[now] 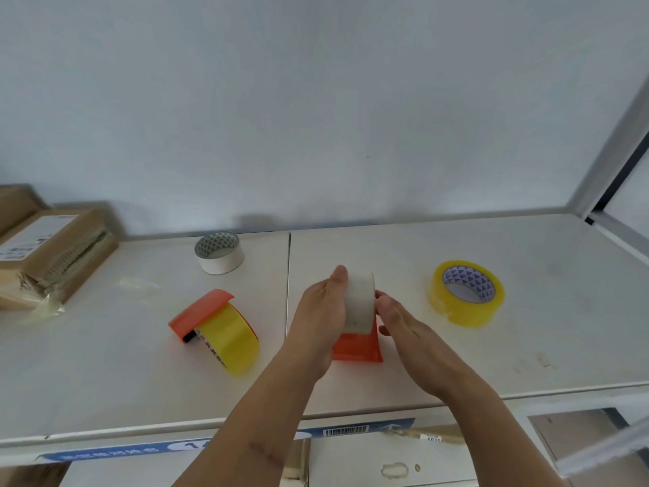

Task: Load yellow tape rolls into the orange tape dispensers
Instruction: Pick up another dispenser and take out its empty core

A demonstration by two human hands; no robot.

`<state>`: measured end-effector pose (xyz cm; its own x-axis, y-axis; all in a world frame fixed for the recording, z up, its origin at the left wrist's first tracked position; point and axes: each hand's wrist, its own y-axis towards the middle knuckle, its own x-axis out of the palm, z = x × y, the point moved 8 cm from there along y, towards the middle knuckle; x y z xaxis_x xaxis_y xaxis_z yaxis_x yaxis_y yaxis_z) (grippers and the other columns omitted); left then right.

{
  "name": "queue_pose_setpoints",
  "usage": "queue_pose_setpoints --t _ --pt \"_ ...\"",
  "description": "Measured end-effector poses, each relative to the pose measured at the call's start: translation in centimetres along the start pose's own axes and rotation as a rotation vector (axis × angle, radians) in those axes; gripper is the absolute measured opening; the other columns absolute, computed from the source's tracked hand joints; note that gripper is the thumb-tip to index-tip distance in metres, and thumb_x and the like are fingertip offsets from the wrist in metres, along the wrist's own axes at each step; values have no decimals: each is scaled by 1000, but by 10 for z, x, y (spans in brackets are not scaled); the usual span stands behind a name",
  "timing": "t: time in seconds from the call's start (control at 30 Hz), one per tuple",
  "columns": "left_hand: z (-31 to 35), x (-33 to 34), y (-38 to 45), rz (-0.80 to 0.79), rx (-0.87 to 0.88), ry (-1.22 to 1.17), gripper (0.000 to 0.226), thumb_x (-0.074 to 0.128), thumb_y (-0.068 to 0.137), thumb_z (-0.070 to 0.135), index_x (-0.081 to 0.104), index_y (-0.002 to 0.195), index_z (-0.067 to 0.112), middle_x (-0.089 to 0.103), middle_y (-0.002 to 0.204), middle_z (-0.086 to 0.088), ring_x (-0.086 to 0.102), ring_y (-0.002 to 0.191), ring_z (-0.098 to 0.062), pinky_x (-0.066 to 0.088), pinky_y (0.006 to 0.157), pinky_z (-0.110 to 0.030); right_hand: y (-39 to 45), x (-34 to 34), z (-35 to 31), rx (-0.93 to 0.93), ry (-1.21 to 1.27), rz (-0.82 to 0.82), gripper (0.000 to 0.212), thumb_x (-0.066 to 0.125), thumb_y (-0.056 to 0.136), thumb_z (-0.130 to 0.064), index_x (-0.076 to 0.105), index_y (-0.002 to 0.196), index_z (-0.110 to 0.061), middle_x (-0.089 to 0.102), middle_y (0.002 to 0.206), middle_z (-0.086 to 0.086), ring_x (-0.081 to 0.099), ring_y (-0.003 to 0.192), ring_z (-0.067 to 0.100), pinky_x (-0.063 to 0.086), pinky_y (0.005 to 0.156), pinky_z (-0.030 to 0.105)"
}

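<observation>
At the middle of the white shelf, my left hand (321, 311) and my right hand (400, 321) clasp a white, nearly spent roll (360, 304) from both sides. This roll sits in an orange tape dispenser (358, 349) standing on the shelf. Left of it lies a second orange dispenser (200, 312) on its side with a yellow tape roll (233, 337) in it. A loose yellow tape roll (467, 293) with a patterned core lies flat to the right, apart from my hands.
A white empty roll (220, 253) with a patterned core stands at the back. Brown cardboard boxes (49, 254) with clear film sit at the left end. The shelf (526, 339) ends at a front lip with a barcode label (346, 431); a wall stands behind.
</observation>
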<state>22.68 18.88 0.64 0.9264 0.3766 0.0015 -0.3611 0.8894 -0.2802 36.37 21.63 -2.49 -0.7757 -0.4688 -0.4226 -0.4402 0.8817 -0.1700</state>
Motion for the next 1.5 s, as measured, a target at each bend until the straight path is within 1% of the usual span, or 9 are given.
queue_pose_setpoints --t 0.17,0.4,0.57,0.67,0.8,0.97,1.13,1.33,1.5 --pt "1 3 1 -4 -37 -13 45 44 94 54 63 113 18 69 111 -9 67 101 -27 57 91 -47 2 -2 -3 45 -87 -26 91 17 70 -92 23 149 -49 49 147 -10 49 130 13 33 109 38" --pt "-6 5 -2 -57 -52 -78 43 40 98 49 67 111 19 73 108 -9 69 99 -25 59 88 -42 12 -13 -37 -64 -46 50 77 51 82 -69 29 149 -39 54 128 -14 58 110 6 42 77 15" --pt "-3 1 -6 -45 -41 -92 33 41 99 46 64 102 22 69 103 -9 68 94 -24 60 78 -37 17 -6 -34 -74 67 -92 74 77 76 -48 36 138 -45 57 122 -19 61 102 1 50 72 13" --pt "-3 0 -9 -55 -42 -97 30 40 99 48 60 100 25 67 102 -9 66 94 -23 57 79 -36 20 -15 -27 -78 188 -79 65 85 70 -33 53 126 -39 64 121 0 66 101 10 56 85 28" --pt "-3 -7 -7 -2 -42 -97 39 38 99 49 62 89 21 71 83 -5 64 82 -20 48 74 -31 33 -40 -28 -80 355 34 59 78 61 -43 63 118 -46 64 122 10 65 107 23 50 99 46" --pt "-3 -10 -4 9 -57 -66 60 33 96 58 70 85 13 76 75 -8 67 77 -22 45 77 -35 77 -66 -39 -83 147 217 81 75 81 -41 34 149 -28 54 128 -1 57 107 15 41 83 28" --pt "-7 -10 1 33 -67 -63 73 28 92 67 73 78 12 78 78 -10 69 78 -24 47 93 -43 128 -62 -31 -17 -210 278 99 78 75 -49 23 153 -23 35 146 13 45 128 32 43 99 42" --pt "-18 -12 4 70 -118 -41 77 24 90 71 72 83 12 78 83 -9 70 94 -28 43 80 -36 161 -55 -19 80 -609 295 94 72 77 -53 24 152 -20 33 145 17 37 130 36 36 105 45" --pt "-19 -10 5 69 -121 -47 74 23 91 69 69 86 11 77 80 -7 69 90 -26 39 68 -29 161 -54 -17 123 -668 272 92 66 77 -59 26 151 -21 29 153 14 30 138 34 27 109 47"
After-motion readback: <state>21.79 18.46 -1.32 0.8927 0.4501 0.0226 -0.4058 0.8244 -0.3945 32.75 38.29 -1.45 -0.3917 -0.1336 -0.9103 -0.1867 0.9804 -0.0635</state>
